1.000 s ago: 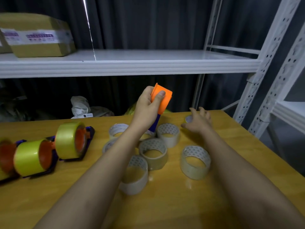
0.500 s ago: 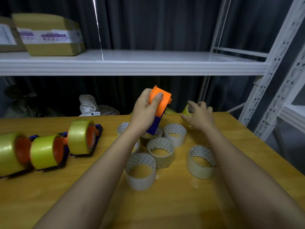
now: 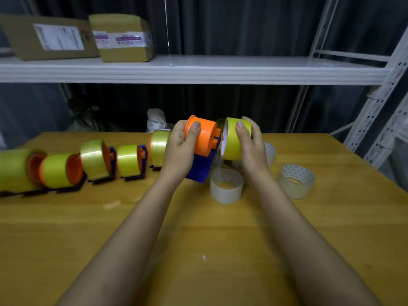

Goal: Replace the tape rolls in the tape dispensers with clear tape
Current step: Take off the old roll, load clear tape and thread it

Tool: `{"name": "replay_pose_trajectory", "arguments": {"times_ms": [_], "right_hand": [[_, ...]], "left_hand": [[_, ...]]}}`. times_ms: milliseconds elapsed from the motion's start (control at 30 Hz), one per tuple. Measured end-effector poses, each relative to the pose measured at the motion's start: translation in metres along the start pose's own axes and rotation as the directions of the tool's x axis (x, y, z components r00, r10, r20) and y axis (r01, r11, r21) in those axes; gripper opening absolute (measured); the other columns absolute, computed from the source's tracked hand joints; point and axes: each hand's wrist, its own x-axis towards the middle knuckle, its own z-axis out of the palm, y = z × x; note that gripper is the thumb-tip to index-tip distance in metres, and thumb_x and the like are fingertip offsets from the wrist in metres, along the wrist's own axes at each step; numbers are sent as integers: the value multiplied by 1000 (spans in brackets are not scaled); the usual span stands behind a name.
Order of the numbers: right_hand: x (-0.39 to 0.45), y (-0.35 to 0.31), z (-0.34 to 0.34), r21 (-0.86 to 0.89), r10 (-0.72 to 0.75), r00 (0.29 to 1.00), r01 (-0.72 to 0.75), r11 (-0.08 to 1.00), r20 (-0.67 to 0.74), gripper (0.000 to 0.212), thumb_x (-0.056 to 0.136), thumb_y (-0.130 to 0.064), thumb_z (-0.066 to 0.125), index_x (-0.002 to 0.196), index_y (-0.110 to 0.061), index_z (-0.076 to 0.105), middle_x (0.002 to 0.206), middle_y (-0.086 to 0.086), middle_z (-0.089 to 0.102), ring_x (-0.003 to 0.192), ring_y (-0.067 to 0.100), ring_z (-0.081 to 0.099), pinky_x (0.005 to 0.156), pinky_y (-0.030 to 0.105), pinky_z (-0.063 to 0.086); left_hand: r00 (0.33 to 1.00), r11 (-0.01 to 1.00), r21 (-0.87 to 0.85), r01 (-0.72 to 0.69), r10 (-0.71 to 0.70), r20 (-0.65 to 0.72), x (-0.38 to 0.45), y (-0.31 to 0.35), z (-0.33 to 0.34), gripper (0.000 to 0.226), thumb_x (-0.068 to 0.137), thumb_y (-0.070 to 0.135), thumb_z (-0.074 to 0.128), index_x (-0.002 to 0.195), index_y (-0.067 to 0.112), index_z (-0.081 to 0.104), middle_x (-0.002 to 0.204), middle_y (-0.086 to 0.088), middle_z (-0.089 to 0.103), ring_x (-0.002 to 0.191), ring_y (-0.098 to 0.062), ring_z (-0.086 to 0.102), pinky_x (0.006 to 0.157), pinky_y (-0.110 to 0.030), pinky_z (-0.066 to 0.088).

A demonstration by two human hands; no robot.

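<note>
Two bare forearms reached from the near edge of the wooden table (image 3: 198, 228) toward its middle. Nearest among the goods stood a clear tape roll with a white dotted core (image 3: 226, 185), upright on its rim, hollow upward, just right of centre. A second clear dotted roll (image 3: 297, 184) stood the same way nearer the right edge, and a third clear roll (image 3: 269, 151) showed partly behind the right wrist.

Above these, held off the surface, the left hand (image 3: 180, 149) was clamped round the orange drum of a blue-bodied tape dispenser (image 3: 202, 149), thumb across the drum's top. The drum's axis ran roughly left to right, its open end facing right, with the blue body hanging downward below it. The right hand (image 3: 247, 146) gripped a yellow tape roll (image 3: 235, 138), thumb on the outer band and fingers curled behind, closed firmly on it. The roll's axis lay in line with the drum, its pale core facing left and sitting just beside the drum's end; whether they touched could not be told.

Along the left half of the table ran a row of five orange-and-blue dispensers loaded with yellow tape (image 3: 130, 161), axes left to right.

On the white metal shelf (image 3: 220, 69) above the far edge sat a yellow-taped cardboard parcel (image 3: 123, 38) and a brown cardboard box (image 3: 48, 37), each bearing a label too blurred to read.
</note>
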Motion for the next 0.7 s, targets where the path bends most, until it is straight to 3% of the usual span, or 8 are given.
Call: {"name": "replay_pose_trajectory", "arguments": {"times_ms": [67, 167, 267, 400, 533, 633, 700], "right_hand": [[-20, 5, 15, 1, -3, 1000, 3, 1000, -6, 51, 92, -50, 51, 134, -22, 47, 118, -4, 57, 103, -3, 59, 80, 16, 48], [-48, 19, 38, 17, 14, 999, -15, 1000, 49, 37, 91, -51, 49, 123, -34, 47, 110, -14, 55, 96, -3, 59, 79, 18, 49], [-70, 30, 54, -47, -5, 993, 11, 999, 119, 22, 96, -50, 47, 114, -39, 43, 110, -10, 52, 93, -9, 55, 75, 10, 45], [-83, 40, 63, -132, -68, 988, 86, 988, 135, 39, 78, -74, 45, 111, -54, 39, 127, 2, 47, 115, 20, 52, 95, 43, 49], [-84, 42, 62, -141, -121, 986, 136, 980, 111, 41, 77, -69, 44, 112, -49, 37, 127, 2, 45, 110, 14, 53, 88, 34, 51], [-86, 44, 60, -189, -153, 979, 176, 966, 133, 40, 79, -69, 46, 114, -51, 36, 127, 1, 45, 112, 16, 53, 92, 43, 50], [-86, 44, 60, -200, -158, 978, 183, 963, 136, 40, 80, -68, 47, 115, -51, 35, 127, 1, 45, 112, 15, 52, 92, 47, 49]], "left_hand": [[1000, 1000, -14, -6, 6, 0, -12, -5, -10, 16, 101, 24, 44, 86, 23, 51, 73, 9, 51, 60, 7, 50, 58, -11, 38], [1000, 1000, -28, -8, 7, -20, -33, -19, -26, 14, 100, 27, 46, 88, 26, 52, 74, 10, 52, 63, 5, 50, 60, -15, 41], [997, 997, -72, 7, -13, -78, -51, -38, -38, 12, 95, 33, 48, 89, 25, 54, 74, 11, 54, 66, 3, 50, 62, -17, 42], [998, 990, -133, 48, -55, -44, -67, -49, -41, 9, 98, 25, 48, 91, 24, 54, 78, 7, 57, 68, 0, 55, 63, -18, 46], [999, 989, -142, 48, -49, -7, -70, -51, -42, 11, 100, 23, 43, 94, 22, 53, 80, 5, 57, 70, -2, 56, 64, -21, 47], [996, 983, -168, 73, -64, 56, -73, -54, -40, 23, 96, 34, 43, 101, 16, 55, 87, -10, 61, 80, -22, 61, 71, -34, 50], [996, 984, -160, 73, -63, 66, -75, -54, -40, 28, 95, 35, 41, 101, 12, 55, 85, -6, 60, 78, -21, 59, 71, -37, 48]]}}
